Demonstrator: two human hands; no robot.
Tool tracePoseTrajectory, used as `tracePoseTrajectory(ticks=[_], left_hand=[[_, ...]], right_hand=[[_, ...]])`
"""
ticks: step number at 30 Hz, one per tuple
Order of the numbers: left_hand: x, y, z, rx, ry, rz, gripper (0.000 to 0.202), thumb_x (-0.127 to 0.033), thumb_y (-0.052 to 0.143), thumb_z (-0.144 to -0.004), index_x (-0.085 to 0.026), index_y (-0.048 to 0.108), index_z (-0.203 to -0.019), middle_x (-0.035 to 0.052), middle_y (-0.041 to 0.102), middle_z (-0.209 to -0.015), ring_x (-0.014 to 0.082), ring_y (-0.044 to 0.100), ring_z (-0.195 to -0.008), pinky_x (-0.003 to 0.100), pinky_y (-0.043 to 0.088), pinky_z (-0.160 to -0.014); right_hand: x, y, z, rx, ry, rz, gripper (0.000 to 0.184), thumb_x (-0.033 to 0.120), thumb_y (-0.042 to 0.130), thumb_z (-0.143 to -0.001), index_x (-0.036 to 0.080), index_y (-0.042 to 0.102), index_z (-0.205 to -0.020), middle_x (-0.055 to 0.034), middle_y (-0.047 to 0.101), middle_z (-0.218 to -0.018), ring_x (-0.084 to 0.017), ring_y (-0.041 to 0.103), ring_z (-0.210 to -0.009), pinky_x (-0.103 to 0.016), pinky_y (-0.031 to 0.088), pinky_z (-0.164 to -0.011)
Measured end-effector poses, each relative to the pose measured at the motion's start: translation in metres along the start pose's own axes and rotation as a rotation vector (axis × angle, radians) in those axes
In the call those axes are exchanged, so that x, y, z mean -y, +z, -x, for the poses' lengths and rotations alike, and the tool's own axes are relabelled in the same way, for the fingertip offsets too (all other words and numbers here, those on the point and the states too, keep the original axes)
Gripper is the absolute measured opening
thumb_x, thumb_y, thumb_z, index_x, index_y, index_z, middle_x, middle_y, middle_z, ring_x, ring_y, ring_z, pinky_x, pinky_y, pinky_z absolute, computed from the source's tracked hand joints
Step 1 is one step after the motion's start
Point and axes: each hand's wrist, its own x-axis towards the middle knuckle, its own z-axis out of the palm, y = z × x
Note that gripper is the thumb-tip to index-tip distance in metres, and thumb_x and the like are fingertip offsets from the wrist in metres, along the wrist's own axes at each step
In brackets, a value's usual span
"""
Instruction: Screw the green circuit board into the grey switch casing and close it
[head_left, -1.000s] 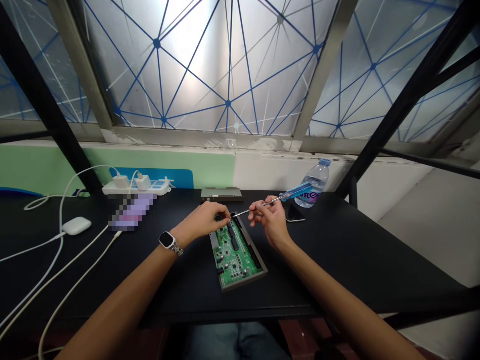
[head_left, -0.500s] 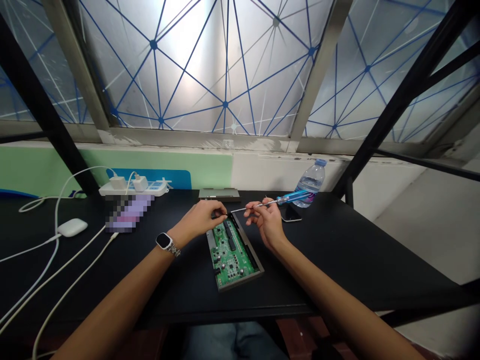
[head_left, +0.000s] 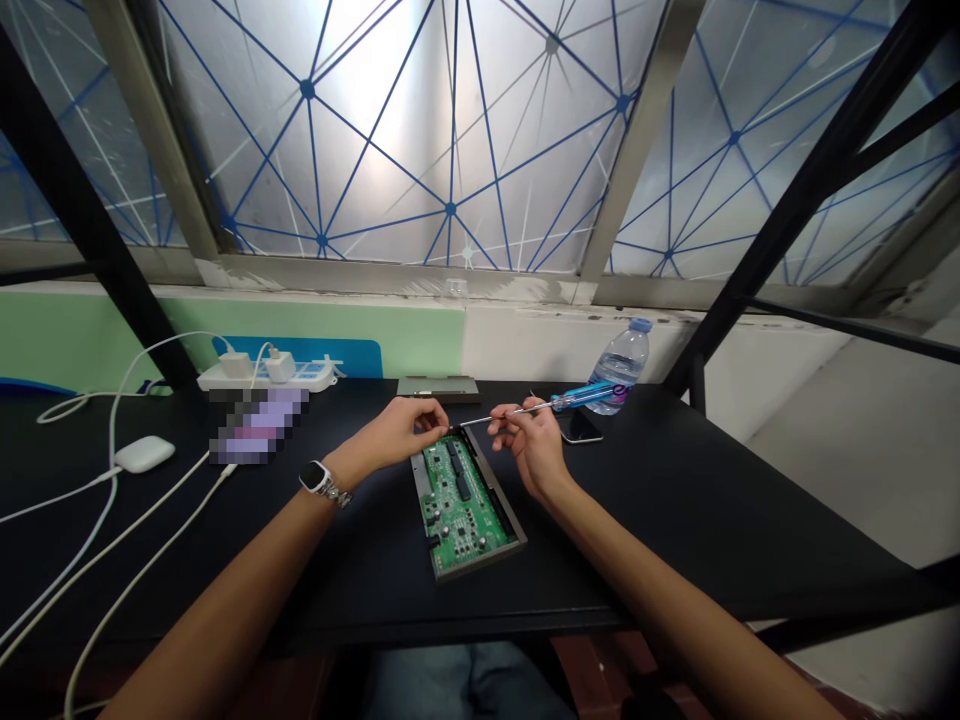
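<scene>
Your right hand point(head_left: 534, 447) pinches a blue-handled screwdriver point(head_left: 589, 396), tip just beside your left hand point(head_left: 391, 436), its fingers curled at the near edge of the green circuit board point(head_left: 463, 505) below; you cannot tell if they hold anything

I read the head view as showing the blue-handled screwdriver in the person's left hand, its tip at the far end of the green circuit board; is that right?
No: the head view shows the blue-handled screwdriver in the right hand, not the left hand. Its tip is at the far end of the green circuit board.
</scene>
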Motion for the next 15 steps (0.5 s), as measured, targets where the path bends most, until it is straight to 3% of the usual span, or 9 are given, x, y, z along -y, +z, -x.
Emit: tracePoseTrajectory(ticks=[9,15], left_hand=[[0.012,0.01,0.001,-0.013,-0.004,0.071,0.017,-0.033,0.062,-0.09,-0.018,0.068,-0.09,0.006,0.072,-0.084,0.0187,0.067,-0.076,0.031,0.054,-0.07],[0.008,0.006,0.0,-0.023,-0.02,0.075,0.018,-0.034,0.062,-0.09,-0.017,0.068,-0.088,0.0056,0.072,-0.084,0.0178,0.067,-0.075,0.029,0.053,-0.069]], right_hand=[[-0.001,-0.001,0.0,-0.023,0.066,-0.028,0.047,0.018,0.07,-0.067,0.028,0.03,-0.091,0.0041,0.072,-0.073,-0.017,0.065,-0.057,-0.022,0.046,-0.045],[-0.004,-0.002,-0.001,-0.062,0.119,-0.057,0.048,0.015,0.071,-0.064,0.027,0.032,-0.089,0.0027,0.072,-0.073,-0.016,0.064,-0.057,-0.023,0.046,-0.046]])
